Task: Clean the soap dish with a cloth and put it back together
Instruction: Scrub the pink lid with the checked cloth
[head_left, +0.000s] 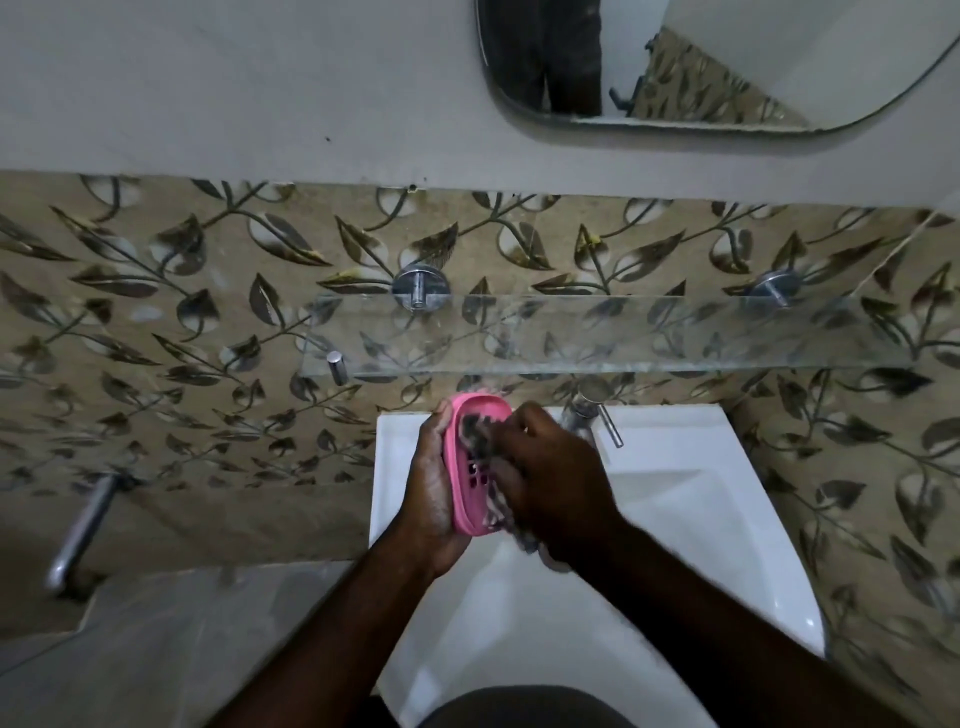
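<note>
One head cam, looks fwd & down. Close above left hand, right hand; sink under them, shelf beyond.

Home bathroom: white washbasin, tap, mirror, leaf-patterned tiles.

Left hand and right hand: both bare. Left forearm and right forearm: bare too, skin showing right down to the bottom edge of the frame. Left hand has glossy highlights across its back and at the wrist. Right hand is motion-blurred, knuckles just readable. Between the forearms at the bottom edge: a rounded dark grey garment, plain, detail lost in dim light. Mirror shows a reflection of dark clothing with vertical folds; which garment, cannot tell.
</note>
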